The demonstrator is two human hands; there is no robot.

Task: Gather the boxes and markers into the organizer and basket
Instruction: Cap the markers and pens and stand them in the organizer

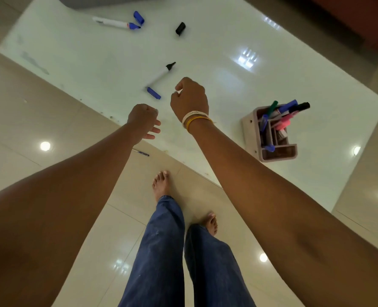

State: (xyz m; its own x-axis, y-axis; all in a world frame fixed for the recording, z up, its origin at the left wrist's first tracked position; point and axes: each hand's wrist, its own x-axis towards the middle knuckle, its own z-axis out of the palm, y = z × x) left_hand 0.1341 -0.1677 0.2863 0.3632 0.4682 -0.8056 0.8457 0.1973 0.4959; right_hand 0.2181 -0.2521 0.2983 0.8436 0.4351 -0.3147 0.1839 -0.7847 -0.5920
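Observation:
A white marker with a bare black tip [161, 74] lies on the white table [216, 63], with a blue cap [153, 93] at its rear end. My right hand [189, 98] hovers just right of that cap, fingers curled in, nothing visible in it. My left hand [144, 120] hangs over the table's near edge, loosely curled and holding nothing. Farther back lie an uncapped blue marker [115, 23], another blue cap [139, 17] and a black cap [180, 28]. The beige organizer [250, 134] at the right holds several markers. No boxes are in view.
A grey container's edge [108, 1] shows at the table's far end. A blue pen [142, 153] lies on the tiled floor under the table edge. My bare feet [161, 185] stand close to the table. Dark furniture [360, 23] fills the upper right.

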